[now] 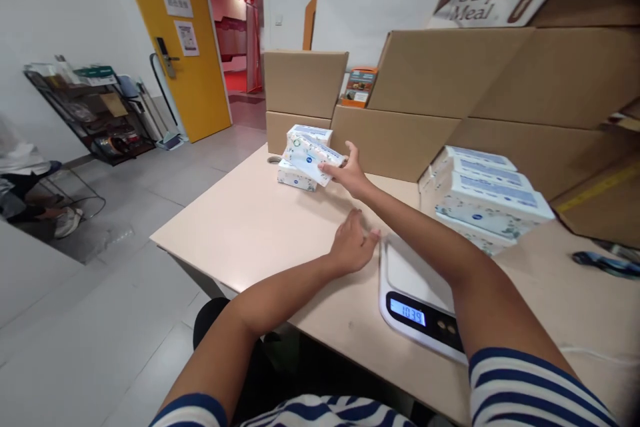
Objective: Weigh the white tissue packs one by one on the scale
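Note:
My right hand (350,172) reaches far across the beige table (240,227) and grips a white tissue pack (310,157) with blue print, held tilted. That pack is just above or touching a small pile of the same packs (300,177) at the table's far left. My left hand (353,245) rests on the table with fingers loosely curled, empty, right beside the left edge of a white digital scale (415,280). The scale's blue display (407,312) is lit. A larger stack of tissue packs (480,200) lies behind the scale on the right.
Open cardboard boxes (450,93) line the table's far side, one holding an orange packet (360,85). A dark blue object (607,263) lies at the right edge. On the left are a yellow door (180,40), a black shelf rack (95,113) and a seated person (25,180).

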`<action>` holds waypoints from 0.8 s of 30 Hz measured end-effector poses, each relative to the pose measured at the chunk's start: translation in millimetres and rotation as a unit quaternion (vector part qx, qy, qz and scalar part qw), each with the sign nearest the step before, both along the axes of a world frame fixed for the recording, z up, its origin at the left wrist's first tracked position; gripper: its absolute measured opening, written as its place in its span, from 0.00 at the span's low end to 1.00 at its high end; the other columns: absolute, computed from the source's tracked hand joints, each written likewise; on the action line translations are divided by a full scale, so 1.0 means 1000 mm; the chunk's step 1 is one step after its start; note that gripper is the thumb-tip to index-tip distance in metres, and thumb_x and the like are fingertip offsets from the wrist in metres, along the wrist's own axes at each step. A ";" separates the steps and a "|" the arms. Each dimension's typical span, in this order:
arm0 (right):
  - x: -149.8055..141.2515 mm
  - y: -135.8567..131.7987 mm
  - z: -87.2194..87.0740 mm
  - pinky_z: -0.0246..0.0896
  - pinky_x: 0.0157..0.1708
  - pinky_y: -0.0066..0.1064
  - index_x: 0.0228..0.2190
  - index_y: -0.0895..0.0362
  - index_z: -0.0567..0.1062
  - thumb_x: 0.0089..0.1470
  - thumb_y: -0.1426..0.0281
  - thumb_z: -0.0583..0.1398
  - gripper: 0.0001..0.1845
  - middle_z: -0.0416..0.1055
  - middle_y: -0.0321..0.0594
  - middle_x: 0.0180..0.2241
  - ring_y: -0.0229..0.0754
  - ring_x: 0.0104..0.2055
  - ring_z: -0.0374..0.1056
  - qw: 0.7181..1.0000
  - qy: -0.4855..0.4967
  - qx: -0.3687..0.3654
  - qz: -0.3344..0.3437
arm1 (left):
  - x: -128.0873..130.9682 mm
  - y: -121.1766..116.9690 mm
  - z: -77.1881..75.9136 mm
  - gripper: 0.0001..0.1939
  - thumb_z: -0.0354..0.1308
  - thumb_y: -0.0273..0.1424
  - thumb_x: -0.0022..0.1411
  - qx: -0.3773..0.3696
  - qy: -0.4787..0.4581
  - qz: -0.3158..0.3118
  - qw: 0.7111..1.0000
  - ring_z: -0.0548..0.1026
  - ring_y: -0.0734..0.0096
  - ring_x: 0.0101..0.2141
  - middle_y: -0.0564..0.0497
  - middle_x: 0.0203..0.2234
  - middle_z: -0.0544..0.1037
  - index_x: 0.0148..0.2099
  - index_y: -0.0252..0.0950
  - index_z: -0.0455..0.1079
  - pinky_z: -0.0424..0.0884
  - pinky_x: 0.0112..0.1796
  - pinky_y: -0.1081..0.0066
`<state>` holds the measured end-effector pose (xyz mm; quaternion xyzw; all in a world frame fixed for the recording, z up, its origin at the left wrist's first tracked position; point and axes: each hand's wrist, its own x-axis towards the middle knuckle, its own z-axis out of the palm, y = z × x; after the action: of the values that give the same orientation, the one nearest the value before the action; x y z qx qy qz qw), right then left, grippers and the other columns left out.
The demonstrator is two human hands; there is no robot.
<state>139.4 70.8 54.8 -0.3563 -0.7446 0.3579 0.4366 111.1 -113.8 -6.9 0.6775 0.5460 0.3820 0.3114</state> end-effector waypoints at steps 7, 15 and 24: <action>0.155 -0.090 0.002 0.78 0.62 0.55 0.79 0.38 0.38 0.36 0.33 0.78 0.84 0.65 0.53 0.68 0.62 0.66 0.73 0.994 0.064 0.068 -0.056 | -0.023 0.017 0.005 0.44 0.47 0.53 0.79 0.058 0.007 0.032 0.998 0.49 0.45 0.83 0.26 0.82 0.51 0.82 0.27 0.47 0.48 0.81 0.49; 0.281 -0.174 -0.013 0.75 0.66 0.59 0.79 0.33 0.35 0.37 0.30 0.76 0.84 0.66 0.46 0.66 0.61 0.68 0.72 0.983 -0.009 0.120 -0.141 | -0.025 0.036 -0.004 0.53 0.41 0.67 0.75 0.049 0.005 0.038 0.998 0.43 0.42 0.84 0.24 0.83 0.43 0.81 0.28 0.46 0.40 0.81 0.42; 0.302 -0.195 -0.039 0.73 0.66 0.66 0.76 0.37 0.60 0.41 0.34 0.77 0.68 0.59 0.49 0.74 0.67 0.75 0.63 0.990 -0.078 0.020 -0.114 | -0.001 0.012 0.005 0.49 0.28 0.71 0.73 0.048 -0.123 -0.035 0.991 0.56 0.45 0.81 0.39 0.82 0.53 0.82 0.49 0.47 0.61 0.76 0.42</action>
<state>441.5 -124.5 16.0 -0.4567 -0.7382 0.2616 0.4221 110.4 -101.3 -2.2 0.6579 0.4605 0.4774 0.3567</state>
